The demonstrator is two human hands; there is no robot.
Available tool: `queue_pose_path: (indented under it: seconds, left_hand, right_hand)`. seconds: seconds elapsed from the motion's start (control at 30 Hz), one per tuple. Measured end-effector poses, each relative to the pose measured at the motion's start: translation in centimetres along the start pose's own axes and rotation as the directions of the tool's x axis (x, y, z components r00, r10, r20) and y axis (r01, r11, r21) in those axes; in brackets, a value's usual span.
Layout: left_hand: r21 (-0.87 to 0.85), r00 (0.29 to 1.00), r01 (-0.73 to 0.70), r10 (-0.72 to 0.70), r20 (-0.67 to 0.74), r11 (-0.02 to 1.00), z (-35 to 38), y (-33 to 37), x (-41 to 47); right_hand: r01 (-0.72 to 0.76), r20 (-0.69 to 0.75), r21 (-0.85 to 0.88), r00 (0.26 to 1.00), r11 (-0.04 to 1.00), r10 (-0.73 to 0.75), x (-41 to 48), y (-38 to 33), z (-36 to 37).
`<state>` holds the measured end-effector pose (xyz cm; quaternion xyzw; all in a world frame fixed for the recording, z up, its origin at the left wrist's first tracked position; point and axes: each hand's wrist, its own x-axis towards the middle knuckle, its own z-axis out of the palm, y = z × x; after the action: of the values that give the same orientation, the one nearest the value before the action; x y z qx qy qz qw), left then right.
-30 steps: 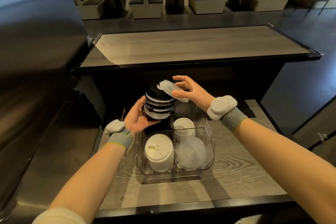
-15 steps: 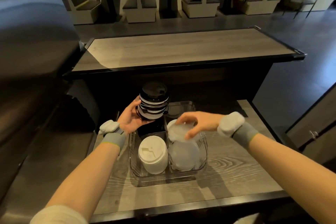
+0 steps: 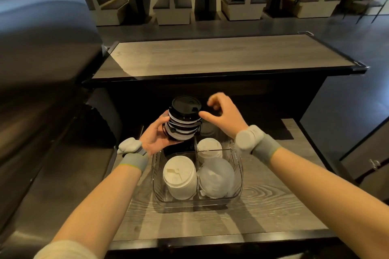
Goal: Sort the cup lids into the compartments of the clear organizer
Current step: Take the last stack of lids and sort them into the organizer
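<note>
My left hand (image 3: 154, 134) grips a stack of black cup lids (image 3: 183, 119) from the left, above the organizer's far-left compartment. My right hand (image 3: 223, 114) hovers just right of the stack with fingers apart and nothing in it, its thumb close to the top lid. The clear organizer (image 3: 237, 176) stands on the wooden counter. White lids (image 3: 179, 174) fill its near-left compartment. Translucent lids (image 3: 216, 176) lie in the near-right one. Smaller white lids (image 3: 209, 148) sit in the far-right compartment.
A raised wooden bar top (image 3: 221, 54) runs across behind the organizer. A stainless steel surface (image 3: 42, 111) slopes along the left. The lower counter (image 3: 263, 216) has a dark front edge. Booth seats and small tables stand far behind.
My right hand put the translucent lid down into the near-right compartment and came back up beside the black stack, holding nothing. My left hand kept hold of the stack.
</note>
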<state>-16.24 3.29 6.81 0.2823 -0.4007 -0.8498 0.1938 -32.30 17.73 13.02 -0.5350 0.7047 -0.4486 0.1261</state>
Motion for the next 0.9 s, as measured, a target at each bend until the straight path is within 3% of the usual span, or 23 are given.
queue_pose_path:
  seconds: [0.1,0.17,0.37,0.5,0.6,0.73,0.83,0.9]
  left_hand:
    - [0.035,1.0,0.0,0.0,-0.004,0.999,-0.2,-0.4,0.0]
    - [0.056,0.999,0.0,0.002,-0.035,0.998,-0.2,-0.5,-0.2]
    - [0.022,1.0,-0.004,0.004,-0.019,1.0,-0.9,-0.4,-0.9]
    - [-0.003,0.997,0.006,-0.006,0.074,1.0,-2.1,0.0,-0.8]
    - [-0.01,0.998,-0.007,0.007,0.059,1.0,-3.5,0.6,-0.5]
    - [-0.013,0.998,-0.044,0.045,0.053,0.999,-4.9,1.7,-0.9]
    - [-0.003,0.997,-0.065,0.065,0.044,0.998,-6.3,2.8,-1.1]
    - [-0.004,0.997,-0.064,0.064,0.031,0.998,-6.5,3.4,-1.4]
  right_hand:
    - [0.0,0.227,-0.089,0.974,0.996,0.021,1.7,-1.5,0.9]
    - [0.011,0.3,-0.122,0.954,0.992,0.026,2.0,-1.9,1.7]
    - [-0.014,0.267,-0.001,0.963,1.0,0.014,2.7,-1.3,2.6]
    - [-0.172,0.112,0.395,0.984,0.902,0.138,3.5,-1.4,2.6]
    - [-0.213,0.03,0.485,0.973,0.848,0.228,4.2,-1.1,3.0]
    - [-0.323,0.043,0.36,0.943,0.875,0.33,4.5,1.7,4.1]
    - [-0.367,0.179,0.112,0.922,0.923,0.345,4.6,3.1,5.9]
    - [-0.305,0.284,-0.071,0.907,0.95,0.312,4.3,3.2,6.9]
